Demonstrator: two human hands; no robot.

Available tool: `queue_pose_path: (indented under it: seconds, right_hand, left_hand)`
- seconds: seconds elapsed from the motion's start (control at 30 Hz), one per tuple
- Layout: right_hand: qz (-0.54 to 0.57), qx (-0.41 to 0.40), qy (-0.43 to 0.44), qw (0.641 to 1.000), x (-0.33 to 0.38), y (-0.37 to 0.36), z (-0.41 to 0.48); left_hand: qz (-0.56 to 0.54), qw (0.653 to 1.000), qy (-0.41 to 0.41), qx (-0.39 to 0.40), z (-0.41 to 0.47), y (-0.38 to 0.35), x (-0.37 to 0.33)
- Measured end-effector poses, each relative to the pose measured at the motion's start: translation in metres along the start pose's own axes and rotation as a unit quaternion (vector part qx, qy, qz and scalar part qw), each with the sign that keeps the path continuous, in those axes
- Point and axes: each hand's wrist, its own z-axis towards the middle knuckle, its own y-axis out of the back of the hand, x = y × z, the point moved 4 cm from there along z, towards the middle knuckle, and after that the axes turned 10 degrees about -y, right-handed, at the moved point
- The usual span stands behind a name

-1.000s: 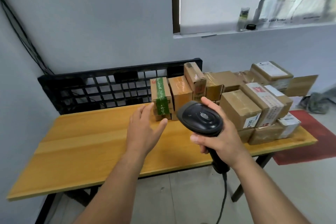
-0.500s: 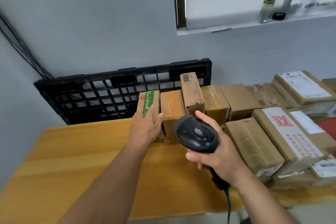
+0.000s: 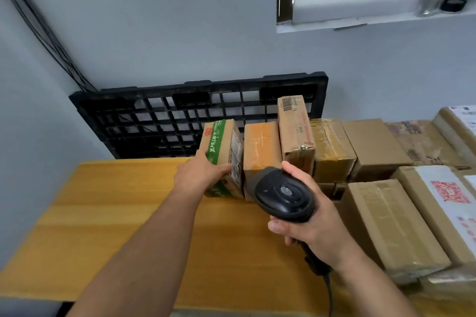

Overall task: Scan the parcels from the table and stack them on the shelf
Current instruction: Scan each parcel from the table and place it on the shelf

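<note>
Your left hand (image 3: 198,175) was only reaching the green-striped parcel (image 3: 219,144) a moment ago, and now it is gripping it and tipping it toward you. Your fingers are curling round its left side and your thumb is pressing on its front, near the white label (image 3: 235,157). The parcel is leaning at the left end of the row, just beside the orange parcel (image 3: 260,147). I cannot tell if its bottom is touching the counter (image 3: 116,226).

Your right hand (image 3: 316,231) is holding the black scanner (image 3: 283,194) tight by its handle, with the head pointing toward the row. Its cable (image 3: 329,291) is hanging down past the near edge.

I think you are picking up this one parcel, and the scan is not done yet. Next, the label needs to be facing the front of the scanner, so you should be turning the parcel until it does, then holding both still.

More parcels (image 3: 381,224) are waiting on the right of the counter. A black plastic pallet (image 3: 154,116) is leaning on the wall behind. The shelf is not showing, so I cannot say where the parcel is going.
</note>
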Motion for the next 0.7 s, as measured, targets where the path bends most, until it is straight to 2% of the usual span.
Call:
queue_pose_path:
  seconds: [0.13, 0.2, 0.33, 0.4, 0.5, 0.7]
  right_hand:
    - [-0.002, -0.007, 0.005, 1.0, 0.005, -0.007, -0.004]
    - [-0.003, -0.013, 0.007, 1.0, 0.01, -0.012, -0.007]
    - [-0.01, -0.013, 0.022, 1.0, 0.018, -0.026, -0.014]
    - [-0.004, -0.006, 0.02, 1.0, 0.022, -0.037, -0.019]
    - [0.003, 0.01, 0.024, 1.0, 0.03, -0.06, -0.028]
    - [0.051, 0.073, 0.047, 0.995, 0.057, -0.119, -0.046]
  left_hand:
    - [-0.032, 0.999, -0.008, 0.025, -0.005, 0.003, 0.007]
    - [-0.098, 0.995, -0.002, 0.021, -0.011, 0.007, 0.017]
    - [-0.307, 0.951, 0.029, 0.012, -0.04, 0.011, 0.048]
    - [-0.374, 0.927, 0.035, 0.008, -0.056, 0.012, 0.067]
    - [-0.437, 0.899, 0.02, -0.027, -0.081, 0.02, 0.096]
    - [-0.485, 0.868, -0.025, -0.104, -0.126, 0.059, 0.148]
